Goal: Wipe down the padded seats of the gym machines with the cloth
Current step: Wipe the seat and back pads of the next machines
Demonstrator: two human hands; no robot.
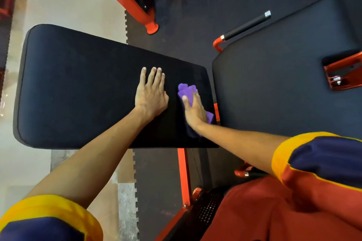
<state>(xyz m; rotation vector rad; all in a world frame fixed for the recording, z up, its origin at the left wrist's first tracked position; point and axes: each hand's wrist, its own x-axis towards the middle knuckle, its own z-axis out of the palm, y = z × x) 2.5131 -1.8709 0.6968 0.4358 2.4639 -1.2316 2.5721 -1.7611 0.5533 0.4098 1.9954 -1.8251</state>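
On the black rectangular padded bench seat (78, 84), near its right-hand end, both hands are down. L hand (150, 96): flat on the vinyl, palm down, fingers straight and slightly spread, holding nothing. R hand (194, 110): just beside the L hand, to its right, the two apart with a strip of bare pad between them. It presses down on the crumpled purple microfibre cloth (187, 90), thumb laid straight along the top of the cloth; hand appears extended, not clenched. The far fingers are seen edge-on and partly hidden, so their exact lie cannot be told. Cloth position: under the R palm, in contact w/ the seat, bunched fabric showing beyond the fingertips and a corner showing behind the wrist, close to the seat's right edge. Beyond the R hand, to its right, a second black padded backrest section (274, 74) lies across a narrow gap from the seat. Orange-red painted steel frame tube (184, 172) runs below the seat, on the near side of the R wrist. Past the R fingertips, well apart: a black foam-grip handle bar w/ chrome end (244, 26) over dark rubber floor matting (195, 6). Both forearms bare; navy short sleeves w/ yellow cuffs (313, 154) at frame bottom.
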